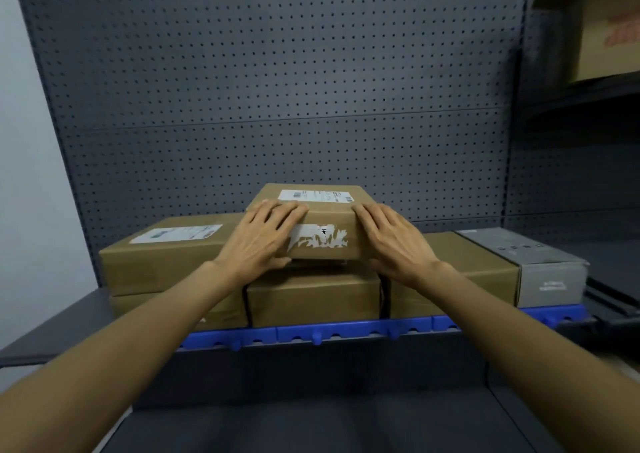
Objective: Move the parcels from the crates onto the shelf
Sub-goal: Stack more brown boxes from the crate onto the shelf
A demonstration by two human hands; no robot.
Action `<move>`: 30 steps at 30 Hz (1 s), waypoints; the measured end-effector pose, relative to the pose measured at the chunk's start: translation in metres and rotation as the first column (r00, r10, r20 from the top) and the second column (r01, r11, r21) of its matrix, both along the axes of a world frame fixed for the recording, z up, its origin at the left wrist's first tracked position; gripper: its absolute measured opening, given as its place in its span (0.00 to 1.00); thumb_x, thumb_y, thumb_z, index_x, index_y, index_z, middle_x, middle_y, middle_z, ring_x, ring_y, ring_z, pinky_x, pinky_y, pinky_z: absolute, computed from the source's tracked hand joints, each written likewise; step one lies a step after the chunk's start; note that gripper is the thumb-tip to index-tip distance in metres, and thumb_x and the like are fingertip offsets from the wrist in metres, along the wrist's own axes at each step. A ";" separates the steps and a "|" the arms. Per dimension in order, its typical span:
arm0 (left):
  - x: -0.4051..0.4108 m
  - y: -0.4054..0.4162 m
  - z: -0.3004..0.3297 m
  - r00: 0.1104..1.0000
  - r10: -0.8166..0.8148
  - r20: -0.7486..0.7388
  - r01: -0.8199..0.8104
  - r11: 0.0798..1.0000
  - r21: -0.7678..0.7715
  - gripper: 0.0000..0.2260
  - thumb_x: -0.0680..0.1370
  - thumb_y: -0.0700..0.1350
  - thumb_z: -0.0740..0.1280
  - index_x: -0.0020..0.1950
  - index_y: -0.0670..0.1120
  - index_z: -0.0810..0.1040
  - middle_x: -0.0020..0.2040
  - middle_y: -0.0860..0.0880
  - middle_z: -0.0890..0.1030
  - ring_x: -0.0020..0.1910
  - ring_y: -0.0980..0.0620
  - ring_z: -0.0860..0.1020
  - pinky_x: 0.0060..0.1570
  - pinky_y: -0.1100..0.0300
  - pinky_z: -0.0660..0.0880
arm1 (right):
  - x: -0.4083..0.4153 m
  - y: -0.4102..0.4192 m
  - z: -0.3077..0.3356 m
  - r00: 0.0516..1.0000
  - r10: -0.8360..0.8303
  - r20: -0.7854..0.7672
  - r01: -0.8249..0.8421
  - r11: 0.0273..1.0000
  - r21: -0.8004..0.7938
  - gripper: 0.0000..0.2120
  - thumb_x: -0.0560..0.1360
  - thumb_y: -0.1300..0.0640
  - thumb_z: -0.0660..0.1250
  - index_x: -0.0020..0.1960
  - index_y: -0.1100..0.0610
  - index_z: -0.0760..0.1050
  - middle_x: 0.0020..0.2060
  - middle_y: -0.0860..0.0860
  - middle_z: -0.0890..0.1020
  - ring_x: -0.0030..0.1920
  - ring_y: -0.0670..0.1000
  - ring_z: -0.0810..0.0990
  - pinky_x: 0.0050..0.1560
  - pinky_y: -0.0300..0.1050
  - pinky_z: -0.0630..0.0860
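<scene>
Now both hands [329,241] flat around parcel [320,225].

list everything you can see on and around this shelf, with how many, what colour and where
Top parcel: one, brown with torn white tape, on the middle box, held at both ends.
Brown boxes: four; large left one stacked on another, middle, right.
Grey box: one, far right of the row.
Shelf edge strip: one, blue, along the front.
Pegboard: one, dark grey, behind.
Cardboard carton: one, brown, upper right shelf.
Left hand: one, on the parcel's left end.
Right hand: one, on its right end.
</scene>
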State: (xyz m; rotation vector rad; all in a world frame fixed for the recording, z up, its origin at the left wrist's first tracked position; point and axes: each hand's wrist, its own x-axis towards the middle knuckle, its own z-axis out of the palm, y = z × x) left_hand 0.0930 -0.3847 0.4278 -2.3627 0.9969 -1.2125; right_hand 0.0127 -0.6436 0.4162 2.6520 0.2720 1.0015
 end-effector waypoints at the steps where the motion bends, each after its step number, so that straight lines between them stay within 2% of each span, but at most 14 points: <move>1: 0.001 0.001 -0.006 1.000 -0.007 -0.005 0.007 1.000 0.000 0.48 0.67 0.60 0.74 0.79 0.46 0.54 0.72 0.45 0.67 0.69 0.44 0.67 0.70 0.49 0.63 | 0.001 0.000 -0.003 1.000 -0.001 -0.023 0.001 1.000 0.000 0.49 0.65 0.53 0.76 0.77 0.61 0.54 0.71 0.58 0.65 0.70 0.57 0.66 0.71 0.48 0.64; 3: 0.002 0.002 -0.015 1.000 -0.015 -0.014 0.015 1.000 0.001 0.48 0.68 0.61 0.73 0.79 0.46 0.53 0.72 0.45 0.66 0.69 0.44 0.66 0.70 0.49 0.63 | 0.003 0.001 -0.009 0.998 -0.003 -0.060 0.003 1.000 -0.002 0.49 0.67 0.52 0.75 0.78 0.61 0.50 0.73 0.58 0.62 0.72 0.57 0.63 0.73 0.48 0.61; 8: 0.004 0.006 -0.032 0.999 -0.025 -0.027 0.025 1.000 -0.019 0.46 0.69 0.62 0.72 0.79 0.46 0.53 0.73 0.45 0.66 0.69 0.45 0.67 0.68 0.50 0.65 | 0.005 0.003 -0.016 0.995 0.013 -0.096 -0.014 1.000 -0.009 0.47 0.70 0.54 0.73 0.79 0.60 0.48 0.74 0.57 0.60 0.73 0.57 0.61 0.74 0.48 0.58; 13: 0.004 0.008 -0.040 0.999 -0.027 -0.037 0.026 0.999 -0.028 0.46 0.70 0.62 0.71 0.79 0.46 0.52 0.73 0.45 0.66 0.69 0.44 0.66 0.68 0.49 0.64 | 0.007 0.002 -0.020 0.994 0.025 -0.109 -0.029 0.999 -0.038 0.46 0.69 0.54 0.74 0.78 0.60 0.51 0.73 0.57 0.62 0.72 0.57 0.63 0.72 0.49 0.61; 22: 0.006 0.011 -0.047 0.994 -0.049 -0.094 0.042 0.996 -0.075 0.47 0.69 0.62 0.72 0.80 0.47 0.51 0.73 0.46 0.65 0.70 0.46 0.64 0.69 0.50 0.62 | 0.006 0.001 -0.022 0.992 0.044 -0.120 -0.050 0.998 -0.045 0.47 0.71 0.53 0.73 0.79 0.59 0.47 0.74 0.57 0.61 0.73 0.56 0.61 0.74 0.49 0.58; 30: 0.007 0.011 -0.052 0.992 -0.062 -0.113 0.052 0.994 -0.091 0.47 0.69 0.61 0.72 0.80 0.48 0.51 0.74 0.47 0.64 0.71 0.46 0.63 0.71 0.51 0.58 | 0.004 -0.001 -0.028 0.992 0.060 -0.112 -0.062 0.998 -0.015 0.41 0.74 0.59 0.70 0.79 0.59 0.49 0.73 0.57 0.63 0.73 0.57 0.62 0.74 0.50 0.59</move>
